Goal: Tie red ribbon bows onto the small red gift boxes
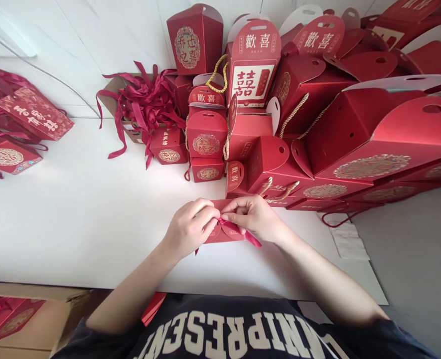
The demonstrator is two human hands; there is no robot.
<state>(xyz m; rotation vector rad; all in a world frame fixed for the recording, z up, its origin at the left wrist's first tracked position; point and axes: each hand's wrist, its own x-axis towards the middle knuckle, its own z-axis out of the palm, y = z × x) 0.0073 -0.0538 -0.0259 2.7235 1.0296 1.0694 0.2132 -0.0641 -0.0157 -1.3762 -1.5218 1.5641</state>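
Observation:
A small red gift box (229,233) lies on the white table (93,214) in front of me, partly hidden beneath both hands. Dark pink ribbon (250,238) crosses the top of the box, one tail trailing out to the right. My left hand (192,224) is closed, fingertips pinching the ribbon near the middle of the box. From the other side, my right hand (255,218) pinches the same ribbon between thumb and forefinger. The fingertips of the two hands almost meet there.
Stacks of red gift boxes (209,134) with gold cords fill the back right. A cardboard box (110,94) heaped with loose ribbons (145,102) stands at the back. Beribboned red boxes (33,114) sit far left. Below the front edge is an open carton (44,324) holding a red box.

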